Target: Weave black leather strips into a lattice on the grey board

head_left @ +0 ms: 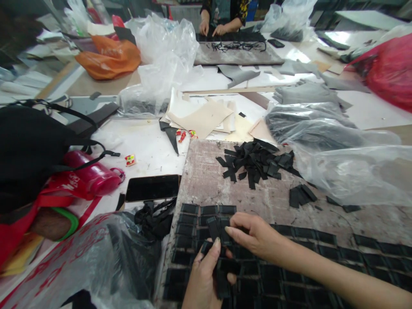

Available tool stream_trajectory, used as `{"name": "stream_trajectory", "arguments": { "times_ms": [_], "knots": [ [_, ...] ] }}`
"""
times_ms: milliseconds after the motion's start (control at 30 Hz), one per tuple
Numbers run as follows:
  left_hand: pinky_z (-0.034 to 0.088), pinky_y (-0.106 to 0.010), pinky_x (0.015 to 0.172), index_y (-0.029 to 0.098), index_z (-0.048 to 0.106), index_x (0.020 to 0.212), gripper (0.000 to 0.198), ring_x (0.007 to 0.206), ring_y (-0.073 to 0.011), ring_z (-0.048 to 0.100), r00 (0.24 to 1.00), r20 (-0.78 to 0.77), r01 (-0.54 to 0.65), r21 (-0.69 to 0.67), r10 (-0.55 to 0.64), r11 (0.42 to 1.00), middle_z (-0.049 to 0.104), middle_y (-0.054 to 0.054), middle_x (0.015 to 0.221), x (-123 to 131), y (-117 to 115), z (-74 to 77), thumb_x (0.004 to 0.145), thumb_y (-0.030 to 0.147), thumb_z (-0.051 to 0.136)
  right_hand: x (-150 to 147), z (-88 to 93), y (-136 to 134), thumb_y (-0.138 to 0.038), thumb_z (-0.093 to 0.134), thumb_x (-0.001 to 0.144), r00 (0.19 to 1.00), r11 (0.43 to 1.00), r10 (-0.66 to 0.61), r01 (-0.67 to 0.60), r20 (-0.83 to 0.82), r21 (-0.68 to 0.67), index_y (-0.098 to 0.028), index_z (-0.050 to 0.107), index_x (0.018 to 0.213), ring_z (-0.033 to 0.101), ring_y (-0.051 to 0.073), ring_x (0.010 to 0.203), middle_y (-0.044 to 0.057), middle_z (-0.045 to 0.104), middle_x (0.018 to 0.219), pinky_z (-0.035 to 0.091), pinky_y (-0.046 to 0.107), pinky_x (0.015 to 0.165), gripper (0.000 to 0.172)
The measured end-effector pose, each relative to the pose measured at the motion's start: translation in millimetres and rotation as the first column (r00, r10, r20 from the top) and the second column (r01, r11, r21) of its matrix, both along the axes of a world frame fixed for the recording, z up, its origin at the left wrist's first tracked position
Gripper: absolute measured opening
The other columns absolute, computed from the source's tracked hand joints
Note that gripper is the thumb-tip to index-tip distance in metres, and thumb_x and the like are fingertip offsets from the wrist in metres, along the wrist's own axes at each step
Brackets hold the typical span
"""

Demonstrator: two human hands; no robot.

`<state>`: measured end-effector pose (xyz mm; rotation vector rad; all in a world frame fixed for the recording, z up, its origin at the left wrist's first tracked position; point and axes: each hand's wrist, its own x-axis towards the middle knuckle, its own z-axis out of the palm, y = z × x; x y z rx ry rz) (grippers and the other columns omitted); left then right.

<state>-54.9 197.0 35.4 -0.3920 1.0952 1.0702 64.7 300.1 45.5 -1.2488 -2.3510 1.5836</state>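
Note:
My left hand [207, 268], low in the view, is closed around several small black strips [222, 279] that fan out between its fingers. Just above and to the right, my right hand [249, 231] has its thumb and finger pinched at the upper end of a black strip [224, 227]. Beneath both hands, black rectangular pieces [251, 285] lie in rows on a worn grey-brown board [202, 171]. Farther up the board is a loose heap of black strips [257, 161], with a smaller group [301, 195] to its right.
A dark phone [152, 188], a pink bottle [96, 176] and a black bag [28, 150] lie left of the board. Clear plastic bags [357, 167] border its right side. Across the table, another person's hands [214, 29] work over black material.

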Motion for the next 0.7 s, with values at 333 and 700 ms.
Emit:
{"name": "stream_trajectory", "arguments": {
  "times_ms": [333,700],
  "knots": [
    [0.040,-0.019,0.046,0.017,0.054,0.092,0.028,0.055,-0.0086,0.052,0.994,0.106,0.036,-0.021,-0.034,0.999,0.060,-0.002,0.075,7,-7,-6.9,0.073,0.031,0.070,33,-5.5,32,-0.027,0.037,0.091,0.979,0.997,0.048,-0.060,0.197,0.058,-0.018,0.044,0.069,0.046,0.013,0.056,-0.001,0.048,0.062,0.032,0.023,0.054,0.025],
    [0.040,-0.021,0.043,0.018,0.052,0.090,0.039,0.055,-0.0095,0.053,0.996,0.081,-0.014,-0.072,0.020,0.997,0.061,-0.002,0.084,8,-3,-8.2,0.063,0.028,0.079,35,-11.1,66,-0.024,0.051,0.090,0.754,0.787,0.364,-0.563,0.547,0.252,-0.016,0.061,0.085,0.060,0.019,0.074,0.005,0.064,0.082,0.035,0.024,0.058,0.014]
  ]
}}
